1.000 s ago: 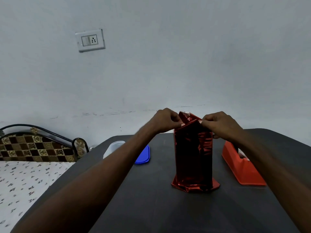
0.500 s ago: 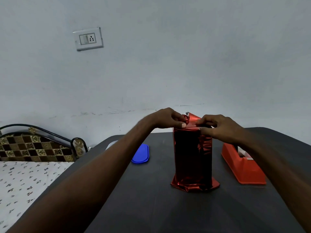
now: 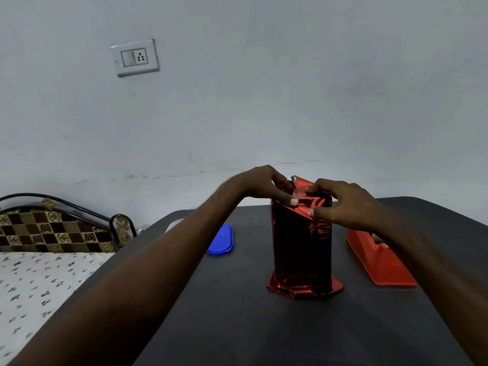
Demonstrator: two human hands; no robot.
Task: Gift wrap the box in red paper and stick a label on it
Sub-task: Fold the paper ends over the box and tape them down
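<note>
Under both hands, upright red-wrapped box

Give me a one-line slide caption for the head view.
Both hands, left hand and right hand, fold red paper atop the upright box.

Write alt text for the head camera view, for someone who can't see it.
Two hands, left hand and right hand, fold down the top of an upright box wrapped in red paper on a dark table. An orange tape dispenser sits right, a blue lid left.
</note>
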